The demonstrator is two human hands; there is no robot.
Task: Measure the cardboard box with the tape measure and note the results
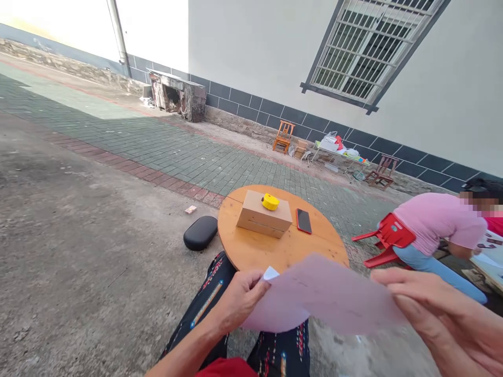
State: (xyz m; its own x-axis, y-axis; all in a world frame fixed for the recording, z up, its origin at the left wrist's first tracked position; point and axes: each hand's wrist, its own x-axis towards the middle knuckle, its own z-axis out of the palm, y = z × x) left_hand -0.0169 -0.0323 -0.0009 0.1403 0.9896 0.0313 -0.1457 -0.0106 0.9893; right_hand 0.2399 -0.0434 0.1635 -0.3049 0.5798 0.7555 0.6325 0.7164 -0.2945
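Observation:
A thin pinkish-white sheet of paper [314, 298] stretches between my hands, above my lap and the near edge of the round table. My left hand [247, 293] pinches it at the left, where a small white corner [270, 273] sticks up. At the right end, my right hand [440, 309] grips it between thumb and fingers, close to the camera. The sheet is bent and slightly blurred. Beyond it, a brown cardboard box [259, 222] lies on the table, with a round yellow object [270, 202] on top.
The round wooden table [322, 241] also bears a red-edged phone [303, 220]. On the ground to its left is a black oval case [200, 233]. A person in pink [440, 220] bends forward on a red chair [395, 230] at right. Chairs and a cluttered folding table [341, 152] line the wall.

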